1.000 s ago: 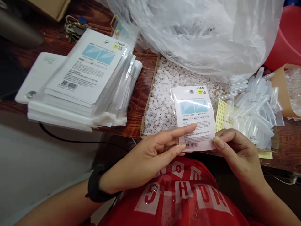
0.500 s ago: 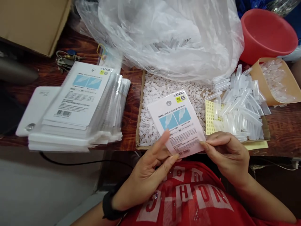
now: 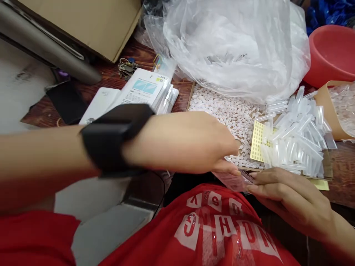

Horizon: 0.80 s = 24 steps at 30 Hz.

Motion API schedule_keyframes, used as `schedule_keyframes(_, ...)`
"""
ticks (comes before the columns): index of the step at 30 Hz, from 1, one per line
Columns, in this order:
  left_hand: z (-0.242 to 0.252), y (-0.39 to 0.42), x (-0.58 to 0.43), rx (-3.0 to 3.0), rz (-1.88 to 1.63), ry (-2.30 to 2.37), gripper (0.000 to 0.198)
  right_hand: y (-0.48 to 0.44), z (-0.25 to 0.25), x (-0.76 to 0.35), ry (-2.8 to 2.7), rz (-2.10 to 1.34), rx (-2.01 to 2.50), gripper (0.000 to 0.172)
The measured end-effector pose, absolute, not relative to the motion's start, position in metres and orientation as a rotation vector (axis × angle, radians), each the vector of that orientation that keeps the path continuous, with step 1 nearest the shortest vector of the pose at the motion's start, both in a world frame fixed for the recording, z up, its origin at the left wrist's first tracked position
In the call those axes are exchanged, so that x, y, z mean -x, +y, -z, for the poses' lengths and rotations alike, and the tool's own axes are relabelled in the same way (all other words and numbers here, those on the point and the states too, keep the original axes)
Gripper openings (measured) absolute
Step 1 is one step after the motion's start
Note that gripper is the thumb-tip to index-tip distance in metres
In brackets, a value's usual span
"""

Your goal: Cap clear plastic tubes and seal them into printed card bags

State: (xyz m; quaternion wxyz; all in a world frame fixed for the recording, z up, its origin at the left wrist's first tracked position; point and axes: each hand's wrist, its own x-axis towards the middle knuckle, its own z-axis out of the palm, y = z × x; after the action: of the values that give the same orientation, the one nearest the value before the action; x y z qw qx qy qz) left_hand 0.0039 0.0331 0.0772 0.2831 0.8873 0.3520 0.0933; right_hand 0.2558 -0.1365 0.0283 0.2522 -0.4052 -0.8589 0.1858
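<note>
A clear plastic bag (image 3: pixel 232 181), pinkish where the red shirt shows through, is stretched between my two hands just in front of the table edge. My left hand (image 3: pixel 191 142), back upward and blurred, pinches its upper edge with thumb and fingers. At the other end, my right hand (image 3: pixel 296 201) holds the bag's right corner between thumb and fingertips. The left hand covers much of the bag, so any card in it cannot be made out. Behind the hands lies a shallow cardboard tray of small white plastic pieces (image 3: pixel 222 107).
On the right are translucent tubes (image 3: pixel 296 136), a yellow sticker sheet (image 3: pixel 257 140), a tan container (image 3: pixel 327 99) and a red bowl (image 3: pixel 332 55). A large plastic bag (image 3: pixel 235 44) stands behind. Packaged cards (image 3: pixel 146 88) and keys (image 3: pixel 127 68) lie to the left.
The printed card that faced up between my hands is no longer readable. My left hand has turned over and swung its forearm across the view. The view has also shifted left.
</note>
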Motion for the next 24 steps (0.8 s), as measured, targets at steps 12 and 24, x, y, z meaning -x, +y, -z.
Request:
schedule_keyframes(12,-0.085,0.043,-0.043,-1.989,0.559,0.365,0.034,-0.134,-0.034,-0.263,-1.999,-0.816,1.422,0.028)
schedule_keyframes(24,-0.083,0.025,-0.033,-2.138,0.414,0.415,0.032,-0.118,-0.039,-0.253,-1.655,-1.358,1.523,0.024)
